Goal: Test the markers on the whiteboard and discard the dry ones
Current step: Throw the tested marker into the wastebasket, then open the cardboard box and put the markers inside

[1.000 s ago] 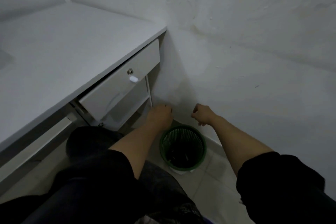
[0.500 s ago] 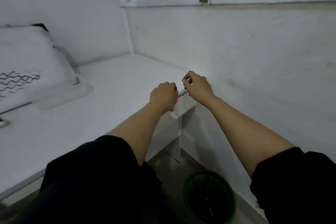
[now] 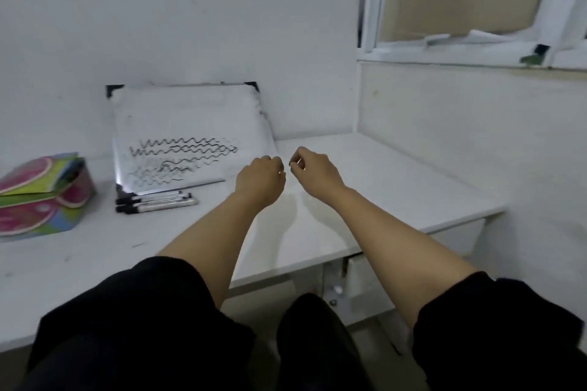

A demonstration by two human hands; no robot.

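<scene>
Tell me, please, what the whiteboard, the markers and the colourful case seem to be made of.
Whiteboard: a smooth, glossy white sheet, since it shows glare at its lower left; black corner caps, probably plastic.
Markers: likely plastic, pale barrels with black caps.
Colourful case: perhaps printed fabric or soft plastic; the picture leaves this open.

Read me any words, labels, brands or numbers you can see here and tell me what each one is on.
No text can be read.
Whiteboard: only black wavy test scribbles, no words.
Markers: any barrel print is too small and blurred.
Pencil case: colourful pattern, no legible lettering.
</scene>
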